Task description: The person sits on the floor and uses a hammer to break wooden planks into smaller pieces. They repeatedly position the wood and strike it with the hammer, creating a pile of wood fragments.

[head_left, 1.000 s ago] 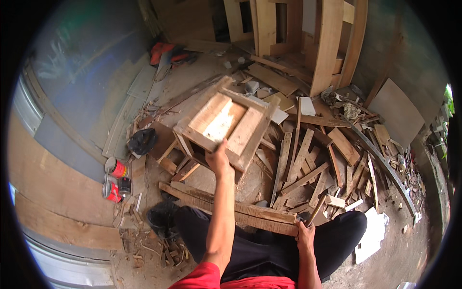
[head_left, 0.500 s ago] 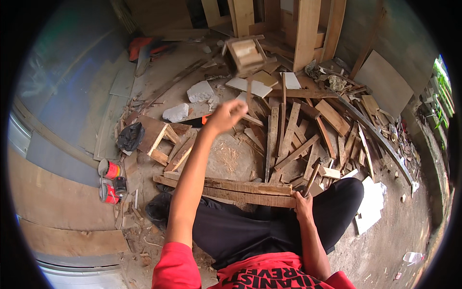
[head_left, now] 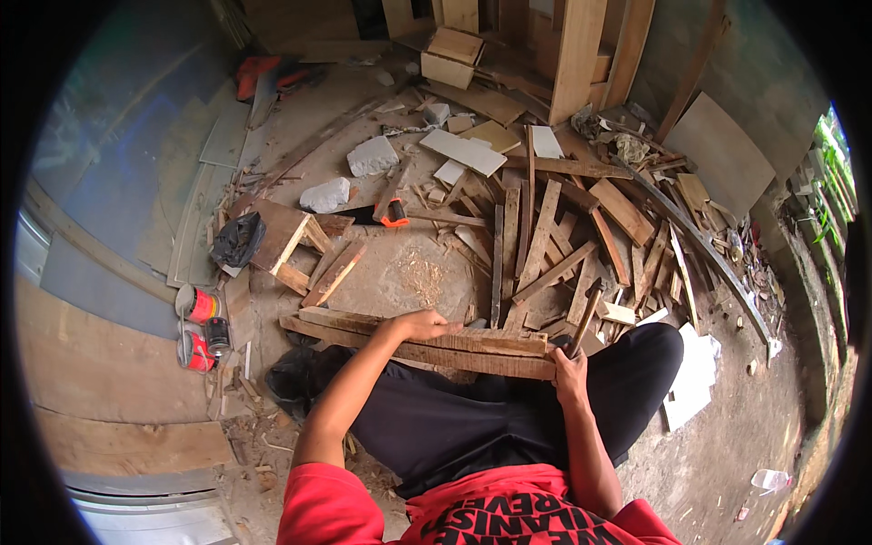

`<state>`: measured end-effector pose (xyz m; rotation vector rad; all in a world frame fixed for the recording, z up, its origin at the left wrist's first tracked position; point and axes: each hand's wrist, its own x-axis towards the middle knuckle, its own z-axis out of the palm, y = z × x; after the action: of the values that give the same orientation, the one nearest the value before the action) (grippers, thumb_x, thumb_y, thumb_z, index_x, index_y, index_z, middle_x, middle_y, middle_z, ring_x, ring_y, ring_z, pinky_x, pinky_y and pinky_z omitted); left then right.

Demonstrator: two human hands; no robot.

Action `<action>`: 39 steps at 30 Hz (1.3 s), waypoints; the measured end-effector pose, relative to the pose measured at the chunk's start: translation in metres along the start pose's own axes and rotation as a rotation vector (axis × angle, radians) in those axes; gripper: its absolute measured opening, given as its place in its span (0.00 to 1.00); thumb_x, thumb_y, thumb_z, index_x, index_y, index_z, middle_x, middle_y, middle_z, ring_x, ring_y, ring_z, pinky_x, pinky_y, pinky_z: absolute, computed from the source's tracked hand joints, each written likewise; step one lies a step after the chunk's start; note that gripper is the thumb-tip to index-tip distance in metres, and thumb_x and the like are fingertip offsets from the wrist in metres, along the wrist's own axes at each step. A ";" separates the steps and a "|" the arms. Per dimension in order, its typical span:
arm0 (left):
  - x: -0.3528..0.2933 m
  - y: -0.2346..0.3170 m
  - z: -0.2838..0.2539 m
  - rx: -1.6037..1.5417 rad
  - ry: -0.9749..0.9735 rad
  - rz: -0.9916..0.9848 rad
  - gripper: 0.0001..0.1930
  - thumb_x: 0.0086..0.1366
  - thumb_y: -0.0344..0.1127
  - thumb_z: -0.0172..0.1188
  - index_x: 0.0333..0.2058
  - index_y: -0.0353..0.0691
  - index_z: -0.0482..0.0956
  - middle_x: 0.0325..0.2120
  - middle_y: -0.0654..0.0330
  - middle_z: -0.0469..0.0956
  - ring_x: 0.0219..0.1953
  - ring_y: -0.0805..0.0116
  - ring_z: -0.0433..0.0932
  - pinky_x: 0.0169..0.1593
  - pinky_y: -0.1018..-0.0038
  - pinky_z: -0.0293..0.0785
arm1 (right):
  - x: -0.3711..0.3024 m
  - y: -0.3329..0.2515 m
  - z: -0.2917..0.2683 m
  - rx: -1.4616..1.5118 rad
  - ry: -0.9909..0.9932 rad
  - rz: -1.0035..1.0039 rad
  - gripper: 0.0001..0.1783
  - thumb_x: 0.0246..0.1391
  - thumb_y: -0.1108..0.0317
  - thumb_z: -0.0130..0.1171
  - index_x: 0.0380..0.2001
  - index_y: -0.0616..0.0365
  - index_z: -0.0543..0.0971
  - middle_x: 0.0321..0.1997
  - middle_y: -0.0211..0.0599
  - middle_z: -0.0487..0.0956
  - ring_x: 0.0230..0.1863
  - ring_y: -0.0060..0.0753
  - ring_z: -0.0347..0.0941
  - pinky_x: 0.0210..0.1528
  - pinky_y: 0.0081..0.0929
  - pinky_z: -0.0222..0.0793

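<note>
2 red-labelled cans [head_left: 198, 304] are noted at the left, 1 dark can [head_left: 217, 337] set beside them. A black plastic bag [head_left: 238, 240] is seen beside a brown wooden frame [head_left: 280, 232]. 2 pale blocks [head_left: 372, 157] and an orange-handled saw [head_left: 396, 222] are found on the floor [head_left: 681, 468]. Wooden strips [head_left: 541, 227] are heaped at the right.

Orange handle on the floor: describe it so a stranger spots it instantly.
Start at the two long timbers by the left hand. Beyond them lies a patch of shavings; past its far left edge is the orange handle. Its vivid colour sets it apart from nearby brown wood and pale blocks.
</note>
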<state>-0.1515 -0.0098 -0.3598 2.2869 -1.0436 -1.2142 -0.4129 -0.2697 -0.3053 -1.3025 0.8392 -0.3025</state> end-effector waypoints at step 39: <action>-0.074 0.122 -0.033 0.062 1.218 0.402 0.40 0.34 0.68 0.75 0.34 0.34 0.80 0.31 0.56 0.79 0.33 0.55 0.81 0.38 0.65 0.79 | 0.010 -0.191 0.007 0.228 -0.130 -0.505 0.19 0.49 0.74 0.64 0.43 0.61 0.68 0.41 0.39 0.78 0.38 0.25 0.75 0.40 0.21 0.71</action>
<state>-0.2058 -0.0374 -0.2261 2.0824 -0.9067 0.4000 -0.3531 -0.3237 -0.1313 -1.2885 0.3429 -0.6839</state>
